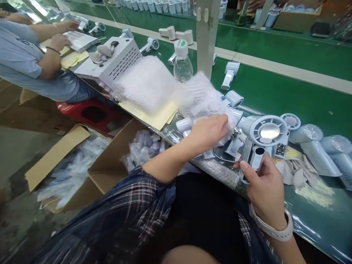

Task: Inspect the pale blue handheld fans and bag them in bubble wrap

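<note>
My right hand (265, 183) grips the handle of a light-blue handheld fan (268, 130), its round ringed head facing up toward me. My left hand (210, 132) is closed on a crinkled clear plastic bag (200, 95), which is blurred; its fingertips are partly hidden. Beside the left hand lie several loose pale-blue fan parts (233, 145). Close to the right hand are another fan (290, 121) and a crumpled beige cloth (298, 170).
A stack of white translucent bags (150, 80) lies on yellow paper (161, 116). Beyond stand a clear bottle (183, 68), a metal post (206, 36) and a vented white box (118, 60). Below the bench is a carton (110, 165); a co-worker (30, 62) sits at left.
</note>
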The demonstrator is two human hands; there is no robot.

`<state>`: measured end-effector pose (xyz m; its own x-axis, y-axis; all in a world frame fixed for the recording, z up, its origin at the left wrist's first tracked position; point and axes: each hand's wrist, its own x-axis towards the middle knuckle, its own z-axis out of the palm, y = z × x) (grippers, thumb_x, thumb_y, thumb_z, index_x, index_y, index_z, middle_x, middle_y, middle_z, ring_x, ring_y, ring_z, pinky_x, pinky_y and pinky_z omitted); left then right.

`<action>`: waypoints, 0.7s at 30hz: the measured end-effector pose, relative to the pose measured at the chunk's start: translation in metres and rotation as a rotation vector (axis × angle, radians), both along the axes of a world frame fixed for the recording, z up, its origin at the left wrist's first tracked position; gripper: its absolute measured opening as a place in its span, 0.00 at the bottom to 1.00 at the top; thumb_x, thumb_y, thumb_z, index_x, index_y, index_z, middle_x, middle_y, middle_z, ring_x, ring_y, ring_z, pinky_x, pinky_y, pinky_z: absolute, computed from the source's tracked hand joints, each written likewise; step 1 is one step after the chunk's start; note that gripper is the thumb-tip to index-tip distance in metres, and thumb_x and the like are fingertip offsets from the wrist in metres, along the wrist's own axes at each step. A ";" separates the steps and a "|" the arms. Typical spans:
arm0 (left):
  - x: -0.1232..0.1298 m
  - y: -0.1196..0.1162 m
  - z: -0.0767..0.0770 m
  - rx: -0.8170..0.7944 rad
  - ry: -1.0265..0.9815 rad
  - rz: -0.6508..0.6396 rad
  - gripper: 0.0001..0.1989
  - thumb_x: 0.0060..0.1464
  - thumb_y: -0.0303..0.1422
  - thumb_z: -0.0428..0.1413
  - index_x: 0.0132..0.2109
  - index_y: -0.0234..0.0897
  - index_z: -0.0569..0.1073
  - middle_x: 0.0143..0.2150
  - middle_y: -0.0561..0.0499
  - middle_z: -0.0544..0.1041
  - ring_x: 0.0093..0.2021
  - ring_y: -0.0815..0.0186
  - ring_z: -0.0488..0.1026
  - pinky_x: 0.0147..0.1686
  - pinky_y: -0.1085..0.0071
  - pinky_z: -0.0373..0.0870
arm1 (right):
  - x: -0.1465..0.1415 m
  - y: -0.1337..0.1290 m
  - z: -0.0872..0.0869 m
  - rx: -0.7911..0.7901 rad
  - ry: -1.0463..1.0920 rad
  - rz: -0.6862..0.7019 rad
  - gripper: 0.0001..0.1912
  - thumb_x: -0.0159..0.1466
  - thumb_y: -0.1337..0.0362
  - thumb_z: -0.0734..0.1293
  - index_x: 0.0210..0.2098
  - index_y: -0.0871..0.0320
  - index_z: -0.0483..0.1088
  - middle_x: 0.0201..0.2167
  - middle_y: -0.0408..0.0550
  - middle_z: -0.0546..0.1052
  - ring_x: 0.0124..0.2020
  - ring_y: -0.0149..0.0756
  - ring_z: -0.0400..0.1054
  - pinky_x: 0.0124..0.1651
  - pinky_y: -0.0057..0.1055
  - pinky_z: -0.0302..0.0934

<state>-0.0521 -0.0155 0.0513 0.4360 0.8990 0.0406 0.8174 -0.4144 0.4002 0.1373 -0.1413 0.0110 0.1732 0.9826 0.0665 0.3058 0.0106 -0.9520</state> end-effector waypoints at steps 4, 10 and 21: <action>0.031 0.008 -0.021 -0.097 -0.069 -0.153 0.15 0.78 0.34 0.44 0.53 0.34 0.74 0.52 0.40 0.82 0.51 0.58 0.78 0.52 0.61 0.73 | 0.011 -0.005 0.009 -0.007 0.047 -0.152 0.38 0.65 0.47 0.78 0.68 0.54 0.70 0.58 0.58 0.79 0.57 0.54 0.78 0.63 0.55 0.72; 0.007 0.015 -0.020 -0.171 -0.373 -0.272 0.11 0.71 0.28 0.52 0.54 0.35 0.78 0.56 0.42 0.83 0.58 0.59 0.77 0.62 0.59 0.73 | 0.009 -0.009 -0.006 0.055 -0.009 -0.296 0.35 0.69 0.41 0.71 0.62 0.64 0.77 0.38 0.58 0.84 0.35 0.51 0.80 0.44 0.52 0.76; -0.058 0.026 -0.025 -0.528 -0.931 0.056 0.25 0.65 0.29 0.52 0.68 0.41 0.69 0.31 0.59 0.61 0.25 0.71 0.57 0.25 0.71 0.59 | -0.017 0.023 -0.034 0.118 -0.418 0.037 0.31 0.74 0.40 0.64 0.61 0.57 0.78 0.49 0.58 0.86 0.48 0.53 0.82 0.55 0.47 0.75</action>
